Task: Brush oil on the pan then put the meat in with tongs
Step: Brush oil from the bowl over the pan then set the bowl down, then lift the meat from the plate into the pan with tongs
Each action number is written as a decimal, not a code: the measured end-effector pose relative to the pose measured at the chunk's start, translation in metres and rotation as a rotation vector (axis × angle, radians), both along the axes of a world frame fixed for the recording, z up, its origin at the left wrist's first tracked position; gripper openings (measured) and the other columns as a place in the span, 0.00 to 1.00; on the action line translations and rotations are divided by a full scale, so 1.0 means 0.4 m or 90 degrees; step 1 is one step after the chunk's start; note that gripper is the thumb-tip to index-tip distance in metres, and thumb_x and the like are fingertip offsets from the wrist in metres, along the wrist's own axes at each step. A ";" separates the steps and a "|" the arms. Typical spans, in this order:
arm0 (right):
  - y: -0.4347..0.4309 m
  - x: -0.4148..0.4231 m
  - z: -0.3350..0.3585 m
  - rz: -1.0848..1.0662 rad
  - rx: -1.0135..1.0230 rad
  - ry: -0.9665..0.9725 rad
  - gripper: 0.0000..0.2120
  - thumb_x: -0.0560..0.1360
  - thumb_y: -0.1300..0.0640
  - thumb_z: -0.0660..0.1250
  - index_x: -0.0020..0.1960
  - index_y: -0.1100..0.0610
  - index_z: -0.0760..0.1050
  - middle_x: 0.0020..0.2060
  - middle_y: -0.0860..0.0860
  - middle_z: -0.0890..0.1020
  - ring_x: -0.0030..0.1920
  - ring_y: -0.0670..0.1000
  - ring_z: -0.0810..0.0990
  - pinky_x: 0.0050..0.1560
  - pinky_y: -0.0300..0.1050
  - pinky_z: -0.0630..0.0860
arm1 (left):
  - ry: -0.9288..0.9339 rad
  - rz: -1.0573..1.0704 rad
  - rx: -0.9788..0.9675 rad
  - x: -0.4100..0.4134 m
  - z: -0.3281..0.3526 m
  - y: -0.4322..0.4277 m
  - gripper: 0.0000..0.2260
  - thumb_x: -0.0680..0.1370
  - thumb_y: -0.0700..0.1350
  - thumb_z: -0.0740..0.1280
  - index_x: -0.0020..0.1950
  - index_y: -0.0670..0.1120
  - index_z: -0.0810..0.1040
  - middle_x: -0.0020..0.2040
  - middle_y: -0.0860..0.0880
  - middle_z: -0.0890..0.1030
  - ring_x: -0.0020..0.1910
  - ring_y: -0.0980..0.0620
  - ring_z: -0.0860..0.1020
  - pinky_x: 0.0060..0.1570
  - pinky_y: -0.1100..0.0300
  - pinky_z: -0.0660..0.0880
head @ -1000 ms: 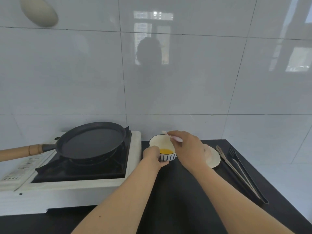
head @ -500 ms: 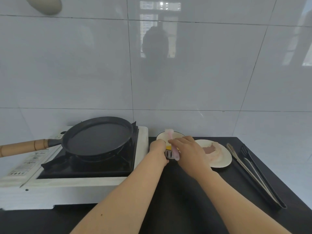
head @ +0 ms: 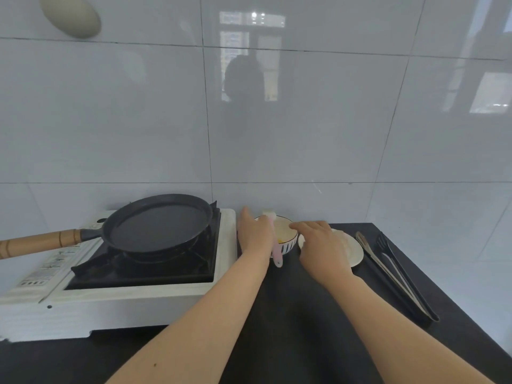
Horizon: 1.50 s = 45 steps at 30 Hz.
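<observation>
Head view: the left hand [head: 256, 236] seems to pinch the pink brush [head: 277, 252], handle pointing back toward the person, bristles over the oil bowl [head: 288, 245]; the right hand [head: 318, 242], fingers loosely spread, rests at the bowl's rim. The pan [head: 159, 225] lies left of both hands, nearer the left, while the tongs [head: 393, 273] lie lengthwise on the counter [head: 291, 314] at right.

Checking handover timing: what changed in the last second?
The brush passed from the right hand to the left hand, which now holds it over the bowl. Right hand let go, now open over the bowl. Pan and tongs unmoved.
</observation>
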State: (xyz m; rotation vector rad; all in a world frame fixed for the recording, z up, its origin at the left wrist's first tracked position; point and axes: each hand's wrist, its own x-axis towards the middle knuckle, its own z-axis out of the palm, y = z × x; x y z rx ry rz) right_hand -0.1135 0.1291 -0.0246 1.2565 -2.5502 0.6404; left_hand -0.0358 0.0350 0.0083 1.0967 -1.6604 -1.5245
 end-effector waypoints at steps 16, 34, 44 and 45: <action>0.299 -0.110 -0.059 -0.404 0.070 -0.189 0.13 0.75 0.63 0.60 0.58 0.62 0.74 0.57 0.59 0.77 0.61 0.60 0.71 0.52 0.49 0.72 | 0.002 -0.184 0.334 -0.089 -0.093 0.216 0.29 0.76 0.43 0.68 0.75 0.41 0.62 0.60 0.40 0.73 0.58 0.46 0.75 0.63 0.52 0.74; 0.242 -0.164 -0.025 -0.312 -0.205 -0.425 0.07 0.78 0.55 0.62 0.54 0.56 0.73 0.43 0.56 0.83 0.37 0.56 0.85 0.42 0.49 0.83 | 0.049 -0.157 0.411 -0.173 -0.155 0.157 0.23 0.80 0.32 0.56 0.75 0.38 0.61 0.69 0.35 0.71 0.68 0.39 0.72 0.64 0.48 0.73; 0.279 -0.185 0.043 -0.305 -0.294 -0.679 0.10 0.74 0.59 0.66 0.49 0.65 0.81 0.40 0.60 0.84 0.22 0.51 0.78 0.22 0.38 0.70 | 0.065 -0.120 0.422 -0.191 -0.167 0.146 0.23 0.76 0.30 0.60 0.72 0.39 0.65 0.56 0.39 0.75 0.60 0.42 0.77 0.53 0.53 0.78; 0.285 -0.183 0.051 -0.308 -0.290 -0.698 0.09 0.75 0.59 0.65 0.47 0.63 0.80 0.41 0.61 0.85 0.21 0.50 0.76 0.22 0.37 0.69 | 0.073 -0.117 0.427 -0.187 -0.162 0.148 0.24 0.76 0.30 0.61 0.72 0.38 0.65 0.58 0.39 0.75 0.60 0.42 0.77 0.54 0.53 0.78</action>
